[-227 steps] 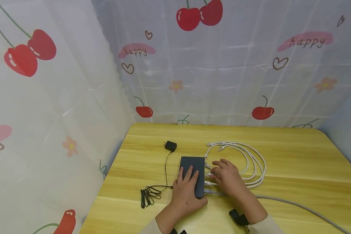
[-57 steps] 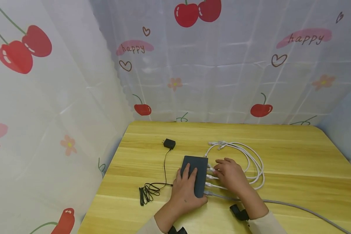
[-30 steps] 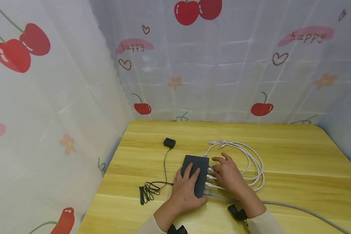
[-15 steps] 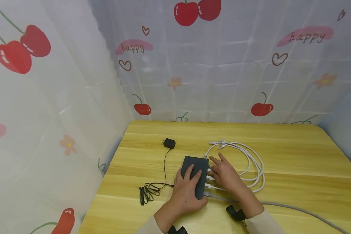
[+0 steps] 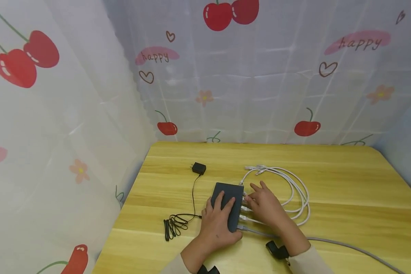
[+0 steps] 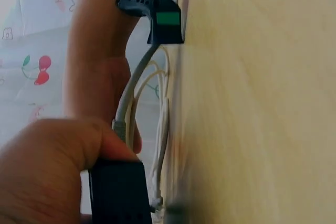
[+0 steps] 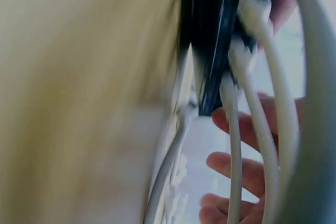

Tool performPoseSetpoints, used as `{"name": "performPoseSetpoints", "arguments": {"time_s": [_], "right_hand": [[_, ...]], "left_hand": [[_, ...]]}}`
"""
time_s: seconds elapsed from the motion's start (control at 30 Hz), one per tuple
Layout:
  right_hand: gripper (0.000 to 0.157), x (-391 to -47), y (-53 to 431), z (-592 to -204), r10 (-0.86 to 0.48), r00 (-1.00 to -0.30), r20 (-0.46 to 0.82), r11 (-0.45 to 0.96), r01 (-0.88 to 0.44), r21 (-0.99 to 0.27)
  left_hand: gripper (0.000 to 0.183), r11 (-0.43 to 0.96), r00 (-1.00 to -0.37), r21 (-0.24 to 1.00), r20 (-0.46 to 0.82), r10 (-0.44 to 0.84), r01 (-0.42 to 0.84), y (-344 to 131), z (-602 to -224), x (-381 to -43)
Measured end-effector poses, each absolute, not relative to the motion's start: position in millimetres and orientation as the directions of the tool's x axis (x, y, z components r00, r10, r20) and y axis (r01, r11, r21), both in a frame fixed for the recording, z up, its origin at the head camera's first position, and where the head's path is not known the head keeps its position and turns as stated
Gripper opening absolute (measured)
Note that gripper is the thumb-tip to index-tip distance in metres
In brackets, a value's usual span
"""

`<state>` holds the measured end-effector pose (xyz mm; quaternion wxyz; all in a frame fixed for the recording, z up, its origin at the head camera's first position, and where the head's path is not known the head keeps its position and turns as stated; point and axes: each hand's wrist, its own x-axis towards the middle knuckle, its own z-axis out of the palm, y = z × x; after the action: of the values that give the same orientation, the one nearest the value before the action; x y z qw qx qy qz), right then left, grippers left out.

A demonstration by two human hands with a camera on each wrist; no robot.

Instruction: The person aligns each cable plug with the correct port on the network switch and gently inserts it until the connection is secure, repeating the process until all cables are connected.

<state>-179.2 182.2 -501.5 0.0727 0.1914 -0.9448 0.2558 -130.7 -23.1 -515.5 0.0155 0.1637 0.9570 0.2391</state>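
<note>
A flat dark network switch [image 5: 230, 188] lies on the table, with grey and white Ethernet cables plugged along its right side. My left hand [image 5: 216, 224] holds it, fingers spread over the top and thumb at the near end. In the left wrist view the thumb [image 6: 118, 145] presses on the casing's end. At the right side, my right hand [image 5: 265, 205] pinches a white cable's plug near the far end, other fingers held out. The right wrist view shows a fingertip [image 7: 220, 120] by the plug [image 7: 229, 88]; the thumb is hard to make out there.
White cables [image 5: 306, 190] loop to the right, their loose plugs [image 5: 257, 167] at the back. A grey cable [image 5: 349, 248] runs off lower right. A black power adapter [image 5: 199, 168] lies back left, its bundled cord [image 5: 172, 227] reaching the switch. A patterned curtain [image 5: 260, 83] stands behind.
Since the earliest frame the switch has shifted slightly right under my left hand. My right hand stays at its plugs; its fingers have changed pose slightly.
</note>
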Motion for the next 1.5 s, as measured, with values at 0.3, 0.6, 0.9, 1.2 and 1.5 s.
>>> {"name": "performPoseSetpoints", "arguments": {"time_s": [0.3,0.6,0.9,1.2,1.5], "right_hand": [[0.012,-179,199,-496,-0.15,-0.982,0.113,0.848,-0.186,-0.496],[0.016,-181,203,-500,-0.183,-0.978,0.102,0.888,-0.209,-0.411],[0.018,-179,204,-501,-0.2,-0.974,0.108,0.911,-0.225,-0.345],[0.016,-178,207,-492,-0.262,-0.935,0.239,0.859,-0.339,-0.383],[0.013,-177,206,-487,-0.395,-0.872,0.288,0.74,-0.488,-0.463]], "left_hand": [[0.097,0.866,-0.953,0.403,0.072,0.293,0.296,-21,-515,-129],[0.098,0.88,-0.955,0.373,0.065,0.291,0.293,-20,-514,-128],[0.095,0.883,-0.961,0.38,0.075,0.266,0.274,-22,-518,-128],[0.1,0.91,-0.981,0.368,0.046,0.187,0.191,-22,-520,-132],[0.097,0.911,-0.975,0.35,0.044,0.218,0.22,-20,-517,-130]]}}
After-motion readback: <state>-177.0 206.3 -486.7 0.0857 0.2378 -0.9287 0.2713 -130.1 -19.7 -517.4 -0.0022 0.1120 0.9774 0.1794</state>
